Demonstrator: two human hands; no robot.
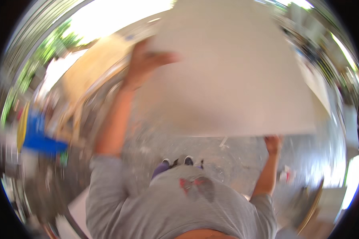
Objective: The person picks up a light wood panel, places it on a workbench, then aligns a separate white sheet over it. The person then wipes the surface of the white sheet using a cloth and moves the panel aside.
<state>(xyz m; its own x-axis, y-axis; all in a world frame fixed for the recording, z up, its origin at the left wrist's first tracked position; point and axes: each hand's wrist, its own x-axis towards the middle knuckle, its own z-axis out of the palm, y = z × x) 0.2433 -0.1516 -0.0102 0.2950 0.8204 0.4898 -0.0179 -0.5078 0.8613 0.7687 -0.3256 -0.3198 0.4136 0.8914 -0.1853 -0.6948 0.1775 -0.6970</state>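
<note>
A large pale board (227,75), flat and plain, is held up in front of me and fills the upper middle of the view. My left hand (145,61) grips its left edge, the thumb lying over the face and the other fingers mostly hidden by the edge and blur. At the near lower edge, toward the right, my right hand (273,143) holds the board from underneath, its fingers largely out of sight behind it. Motion smears the board and my left arm.
A light wooden table (92,63) stands at the far left, with a blue object (40,133) nearer. The grey floor (147,147) has scraps and marks, including a small red and white item (285,174) at right. Blurred clutter lines the far right.
</note>
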